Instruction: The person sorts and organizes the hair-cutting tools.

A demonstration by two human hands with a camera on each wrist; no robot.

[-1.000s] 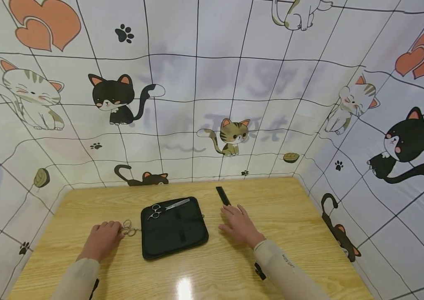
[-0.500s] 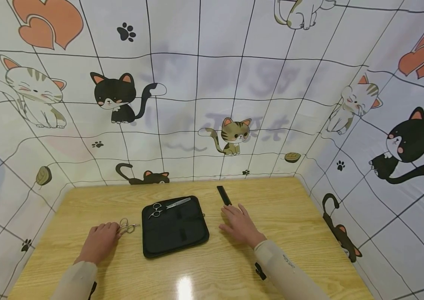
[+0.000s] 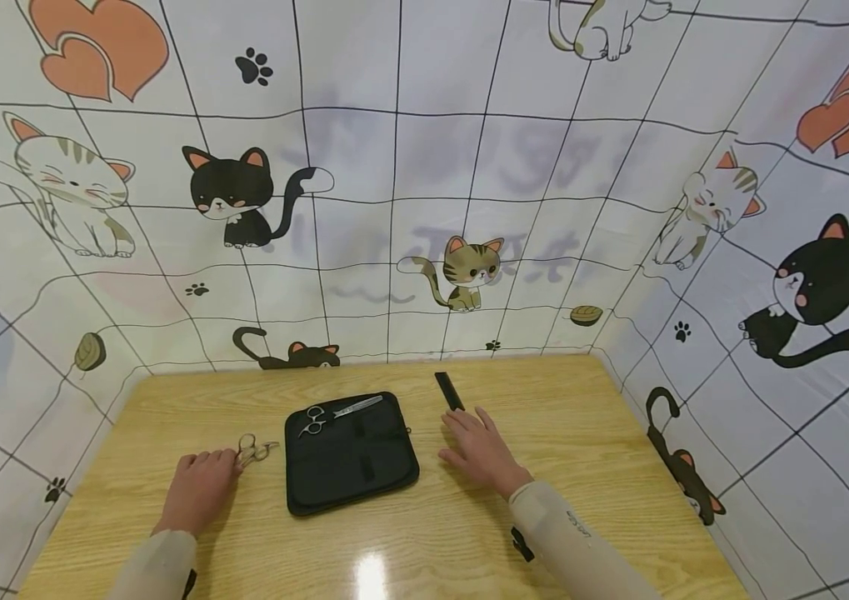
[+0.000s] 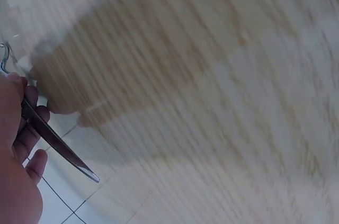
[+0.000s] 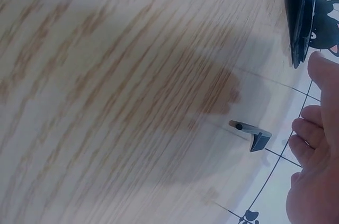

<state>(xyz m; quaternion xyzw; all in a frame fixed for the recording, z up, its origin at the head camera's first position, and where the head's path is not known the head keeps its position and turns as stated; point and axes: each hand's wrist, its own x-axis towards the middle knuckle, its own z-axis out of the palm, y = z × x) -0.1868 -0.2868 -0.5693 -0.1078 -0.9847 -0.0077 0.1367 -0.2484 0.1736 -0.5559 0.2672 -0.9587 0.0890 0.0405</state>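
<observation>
My left hand [image 3: 202, 487] is over the left of the table and holds a pair of silver scissors [image 3: 254, 451]. The finger rings stick out to the right of the fingers. In the left wrist view the scissors' blade [image 4: 61, 147] points out past the fingers on the other side. To the right lies a flat black case [image 3: 349, 467], with thinning scissors [image 3: 337, 414] resting across its top. My right hand [image 3: 480, 450] has its fingers extended, fingertips right at the near end of a slim black strip [image 3: 448, 390], which the hand partly covers.
All of this is on a light wooden table [image 3: 559, 408]. A white cloth [image 3: 364, 183] printed with cats and grid lines hangs behind it and along both sides. The right wrist view shows the case's edge [image 5: 301, 23] beyond the thumb.
In my left hand the scissors have turned slightly, their rings shifting a little left and away from the case. The right hand and the black strip have stayed put.
</observation>
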